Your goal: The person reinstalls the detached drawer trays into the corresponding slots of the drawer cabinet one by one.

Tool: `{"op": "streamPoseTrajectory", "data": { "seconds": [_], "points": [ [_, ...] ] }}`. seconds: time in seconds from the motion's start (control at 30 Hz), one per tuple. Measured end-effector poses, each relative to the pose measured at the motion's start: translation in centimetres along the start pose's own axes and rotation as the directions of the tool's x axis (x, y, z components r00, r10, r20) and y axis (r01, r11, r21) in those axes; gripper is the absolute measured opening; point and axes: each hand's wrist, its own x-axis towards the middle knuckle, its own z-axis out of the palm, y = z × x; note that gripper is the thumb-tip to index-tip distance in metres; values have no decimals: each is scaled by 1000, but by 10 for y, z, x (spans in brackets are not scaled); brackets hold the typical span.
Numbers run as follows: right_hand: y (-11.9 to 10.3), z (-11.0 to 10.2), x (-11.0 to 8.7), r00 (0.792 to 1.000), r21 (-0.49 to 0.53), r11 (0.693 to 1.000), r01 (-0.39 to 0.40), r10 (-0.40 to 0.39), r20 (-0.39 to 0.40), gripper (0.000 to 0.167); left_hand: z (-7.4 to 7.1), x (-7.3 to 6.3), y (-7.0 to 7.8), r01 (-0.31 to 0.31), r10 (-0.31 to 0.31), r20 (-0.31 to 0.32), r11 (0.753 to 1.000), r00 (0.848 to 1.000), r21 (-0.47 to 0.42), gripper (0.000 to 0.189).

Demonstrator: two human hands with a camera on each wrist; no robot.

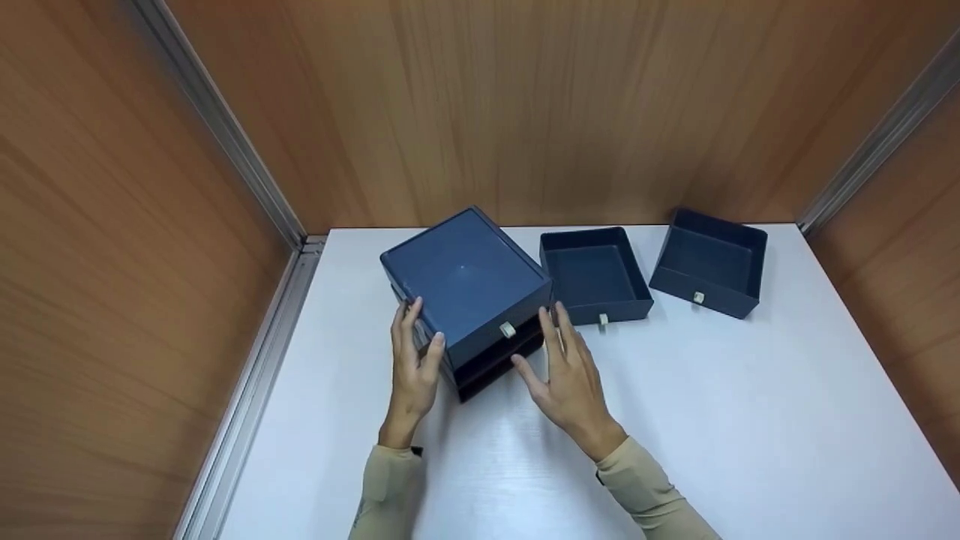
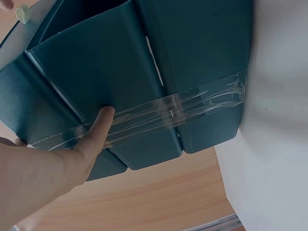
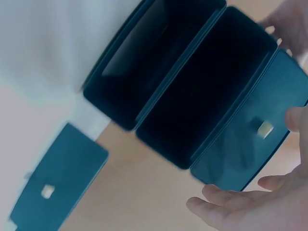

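Observation:
A dark blue three-tier drawer cabinet (image 1: 465, 270) stands turned at an angle on the white table. Its top drawer front (image 3: 231, 154) with a pale knob is closed, while two dark, hollow bays show below it. Against the cabinet's left side rests my left hand (image 1: 414, 375), its thumb and fingers extended; the left wrist view shows the thumb touching that wall beside a band of clear tape (image 2: 202, 103). My right hand (image 1: 571, 384) is spread at the front right corner, fingers straight. Whether its fingertips touch the cabinet I cannot tell.
Two loose blue drawers, one (image 1: 598, 274) just right of the cabinet and another (image 1: 709, 259) farther right, lie upright on the white table (image 1: 750, 420), pale knobs facing the front. Wooden panels (image 1: 525, 112) with metal edging (image 1: 225, 112) enclose the back and sides.

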Motion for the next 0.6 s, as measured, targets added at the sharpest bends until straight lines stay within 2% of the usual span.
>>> {"op": "streamPoseTrajectory", "data": {
  "seconds": [0.2,0.4,0.6],
  "points": [
    [19,-6,7,997,-23,997,-75,75,7,81,-1,1,1,3,-3,12,1000,1000,21,64],
    [41,-2,11,992,-50,991,-126,126,-8,78,-1,1,0,11,-11,23,1000,1000,6,64],
    [58,3,10,980,-21,981,-194,194,41,78,-2,0,1,13,-13,22,1000,1000,0,64]
  ]
}}
